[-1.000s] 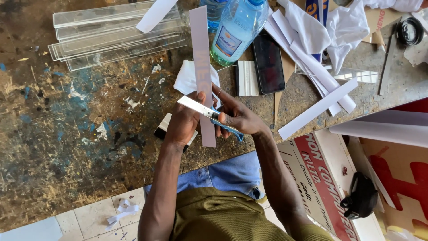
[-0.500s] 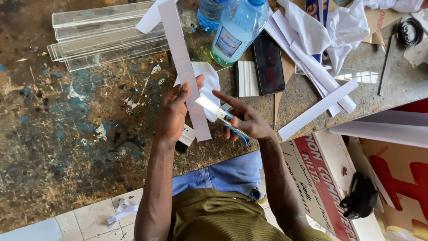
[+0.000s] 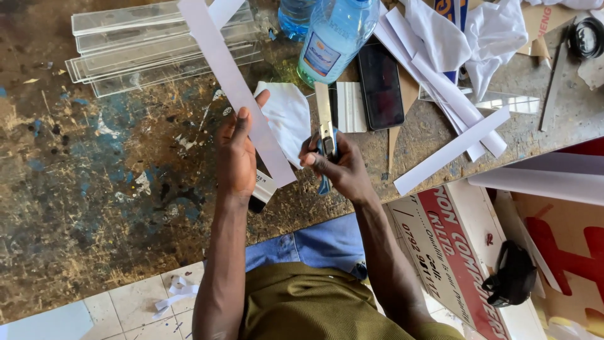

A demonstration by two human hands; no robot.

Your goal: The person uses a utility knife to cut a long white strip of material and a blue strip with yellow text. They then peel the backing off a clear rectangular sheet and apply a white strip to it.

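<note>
Strip work at a stained, paint-marked table (image 3: 94,208). A long white strip (image 3: 236,88) is pinched in the left hand (image 3: 238,154), thumb on top, fingers underneath; the grip is closed on the strip near its lower end. The strip runs up and to the left, above the table, its top end over the stack of clear acrylic strips (image 3: 160,47). The right hand (image 3: 336,167) is closed around a utility knife (image 3: 325,135) with a blue handle, blade end pointing up and away from the body; the knife is held just right of the strip, not touching it as far as can be told.

A crumpled white sheet (image 3: 289,116) lies between the two hands on the table. A plastic water bottle (image 3: 333,38) stands beyond it, and a dark phone (image 3: 380,85) lies right of the bottle. More white strips (image 3: 450,151) lie by the table edge. A printed red and white board (image 3: 447,252) leans below, near the right arm.

Judgement: for a clean cut, the strip is best kept taut and flat, the blade kept angled away from the left fingers, and the stroke drawn steadily away from the left thumb. Slip risk toward the left hand is seen as the main hazard.
</note>
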